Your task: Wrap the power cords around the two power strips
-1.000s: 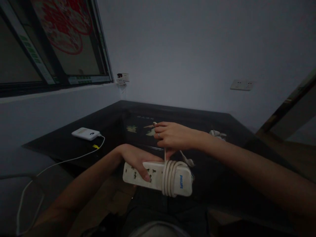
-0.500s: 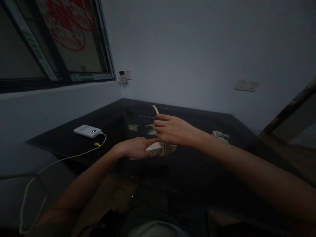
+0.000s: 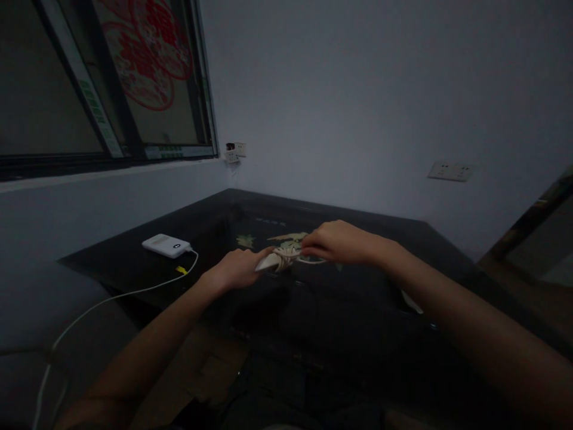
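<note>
A white power strip with its pale cord wound round it in several turns is held above the dark table. My left hand grips its left end, the thumb lying along the top. My right hand is closed on the cord at the right end of the strip, fingers pinched together. A loop of cord shows just under the right fingers. Part of a pale thing shows beside my right forearm, mostly hidden.
On the table's left side lies a white power bank with a white cable running off the edge. A yellow tag is near it. The black glossy table reaches the wall, where sockets are mounted. A window is at left.
My right hand has come down and right, drawing the cord sideways instead of holding it above the strip. The strip now sits tilted, more turns on it. The view has shifted slightly.
</note>
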Tool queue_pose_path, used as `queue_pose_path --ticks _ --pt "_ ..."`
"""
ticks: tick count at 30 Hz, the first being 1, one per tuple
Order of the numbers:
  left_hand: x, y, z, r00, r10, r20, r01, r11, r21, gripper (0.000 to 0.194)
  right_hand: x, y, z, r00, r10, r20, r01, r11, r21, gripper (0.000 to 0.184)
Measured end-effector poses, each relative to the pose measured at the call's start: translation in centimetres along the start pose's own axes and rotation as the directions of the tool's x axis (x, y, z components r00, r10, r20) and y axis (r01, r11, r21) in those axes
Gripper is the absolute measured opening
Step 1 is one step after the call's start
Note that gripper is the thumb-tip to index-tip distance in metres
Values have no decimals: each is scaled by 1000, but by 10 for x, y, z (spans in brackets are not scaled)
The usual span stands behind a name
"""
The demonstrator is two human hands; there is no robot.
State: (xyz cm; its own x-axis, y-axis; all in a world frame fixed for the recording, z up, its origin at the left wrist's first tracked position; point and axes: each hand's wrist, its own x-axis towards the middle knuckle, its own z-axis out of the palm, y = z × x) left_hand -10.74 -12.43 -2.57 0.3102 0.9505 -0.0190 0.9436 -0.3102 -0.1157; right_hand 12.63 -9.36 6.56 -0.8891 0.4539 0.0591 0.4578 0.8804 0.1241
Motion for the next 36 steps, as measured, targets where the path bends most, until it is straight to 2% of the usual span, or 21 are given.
queue_pose_path --ticks 2,4,6,8,11,14,16,18,23,25,28,32,34,36 --pt "1 -7 2 999 -34 -19 34 999 -5 63 0 8 9 999 -37 -19 40 967 253 23" --pt "1 -13 4 997 -70 -39 69 998 -14 63 1 14 23 999 -36 -23 43 874 484 24" --pt "0 -19 5 992 -108 -60 105 994 -43 64 2 15 39 1000 -5 25 -13 760 650 25" --pt "-1 -23 6 988 -131 -84 125 989 -80 64 4 12 55 992 4 127 -102 626 773 26" --pt "-2 -27 8 983 -148 -112 136 985 -110 64 5 4 79 962 -62 267 -228 364 903 26" --pt "-1 -26 8 979 -160 -125 144 981 -132 66 4 -5 100 950 -144 279 -266 103 959 20" --pt "-1 -24 8 976 -156 -150 132 978 -159 67 3 -10 110 949 -175 263 -271 -18 963 21" --pt "-1 -20 6 973 -149 -178 112 973 -203 67 2 -15 117 956 -170 238 -253 -71 965 24" --pt "-1 -9 3 968 -129 -215 31 913 -408 69 3 -27 128 995 -30 93 -95 -39 995 28" --pt "-1 -5 4 967 -123 -225 -14 851 -525 69 2 -32 132 997 65 42 -41 -17 999 28" --pt "1 -2 8 959 -104 -264 -113 713 -691 69 -1 -39 135 976 220 -8 5 13 1000 27" --pt "2 5 12 961 -69 -266 -208 454 -866 68 -9 -46 131 913 403 -65 13 131 991 20" --pt "0 11 13 978 -40 -204 -188 257 -948 68 -14 -47 128 864 489 -120 3 234 972 16" --pt "-3 19 15 991 -4 -134 -133 41 -990 67 -18 -47 127 809 552 -203 -29 382 924 12"
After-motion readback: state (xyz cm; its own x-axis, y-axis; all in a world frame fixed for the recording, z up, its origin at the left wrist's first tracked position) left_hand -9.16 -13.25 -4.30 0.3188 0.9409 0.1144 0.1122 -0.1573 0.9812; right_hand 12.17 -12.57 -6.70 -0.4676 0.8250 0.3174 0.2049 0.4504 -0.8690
